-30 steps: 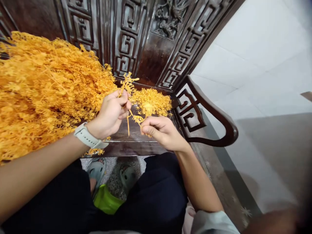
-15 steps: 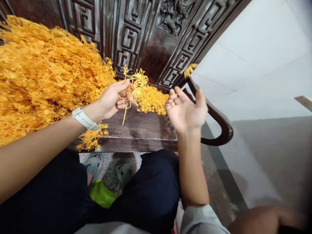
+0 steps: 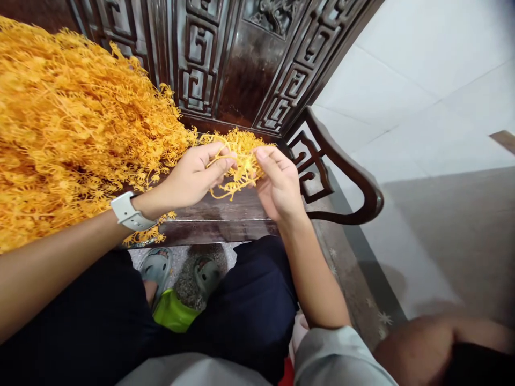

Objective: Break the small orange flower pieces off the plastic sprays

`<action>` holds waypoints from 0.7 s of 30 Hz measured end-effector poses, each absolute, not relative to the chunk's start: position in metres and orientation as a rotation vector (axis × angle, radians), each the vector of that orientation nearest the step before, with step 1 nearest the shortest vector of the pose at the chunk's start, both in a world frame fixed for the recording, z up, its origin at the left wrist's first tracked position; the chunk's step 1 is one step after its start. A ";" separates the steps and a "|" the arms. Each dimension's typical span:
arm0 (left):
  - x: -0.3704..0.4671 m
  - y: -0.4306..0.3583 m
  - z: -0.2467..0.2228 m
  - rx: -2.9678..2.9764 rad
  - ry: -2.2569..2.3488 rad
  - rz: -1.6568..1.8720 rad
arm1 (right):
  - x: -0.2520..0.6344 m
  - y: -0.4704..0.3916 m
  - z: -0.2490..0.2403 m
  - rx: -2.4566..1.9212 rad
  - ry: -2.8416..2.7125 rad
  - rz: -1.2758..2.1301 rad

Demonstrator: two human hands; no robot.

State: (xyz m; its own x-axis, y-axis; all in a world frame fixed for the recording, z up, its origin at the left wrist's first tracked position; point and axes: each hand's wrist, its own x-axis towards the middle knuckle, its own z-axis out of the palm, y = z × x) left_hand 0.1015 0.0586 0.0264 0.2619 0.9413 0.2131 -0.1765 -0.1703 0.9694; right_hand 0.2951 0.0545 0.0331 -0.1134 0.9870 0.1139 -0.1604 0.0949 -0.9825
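My left hand (image 3: 201, 174), with a pale watch strap on its wrist, pinches a yellow plastic flower sprig (image 3: 229, 188) by its thin stems. My right hand (image 3: 279, 182) has its thumb and fingers closed on the frilly end of that same sprig. Both hands are close together above the dark wooden bench seat (image 3: 225, 212). A small heap of yellow sprig pieces (image 3: 245, 140) lies just behind them. To the left spreads a large pile of matching yellow sprigs (image 3: 80, 118). My fingers partly hide where the sprig is gripped.
A carved wooden backrest (image 3: 241, 69) rises behind the seat, and a curved armrest (image 3: 368, 198) stands at the right. Below are grey clogs (image 3: 155, 268) and a bright green item (image 3: 175, 312). Part of another person's bare limb (image 3: 418, 343) shows at lower right.
My right hand has come left from an open, palm-up pose and closed on the sprig. A yellow piece that was in the air near the armrest is gone from there.
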 end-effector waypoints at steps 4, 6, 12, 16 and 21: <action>0.094 0.063 0.032 1.276 0.871 1.311 | 0.302 0.051 0.037 -0.965 -1.186 1.150; 0.091 0.062 0.038 1.222 0.881 1.317 | 0.309 0.049 0.041 -0.977 -1.182 1.079; 0.099 0.041 0.046 1.190 0.831 1.206 | 0.322 0.072 0.027 -0.976 -1.070 0.908; 0.103 0.036 0.040 1.191 0.818 1.172 | 0.317 0.107 0.004 -1.043 -0.961 0.931; 0.102 0.044 0.025 1.302 0.786 1.204 | 0.307 0.128 -0.004 -1.041 -0.866 0.970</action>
